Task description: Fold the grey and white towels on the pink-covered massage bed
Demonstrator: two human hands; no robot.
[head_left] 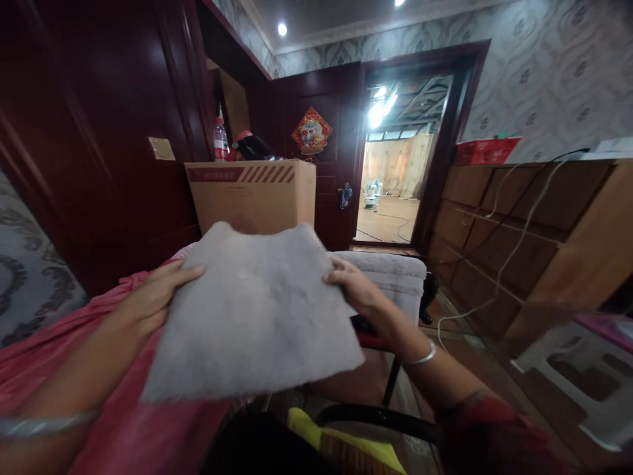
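A pale grey, soft-looking towel [262, 316] is held up in front of me, its lower edge hanging loose. My left hand [163, 290] grips its left side, thumb lying on the near face. On the opposite side my right hand [353, 284] pinches the edge between thumb and fingers. The fingers behind the cloth are partly hidden. Just past my right hand, a stack of similar folded grey towels [400, 270] rests on what looks like a chair. Pink fabric [119, 369] spreads under my left forearm.
Behind the towel stands a large cardboard box [247, 198] with a bottle [220, 138] on top. To the right are wooden cabinets [494, 218] with dangling cables, a red basket [487, 150] and a white plastic stool [578, 369]. A doorway [395, 165] opens beyond.
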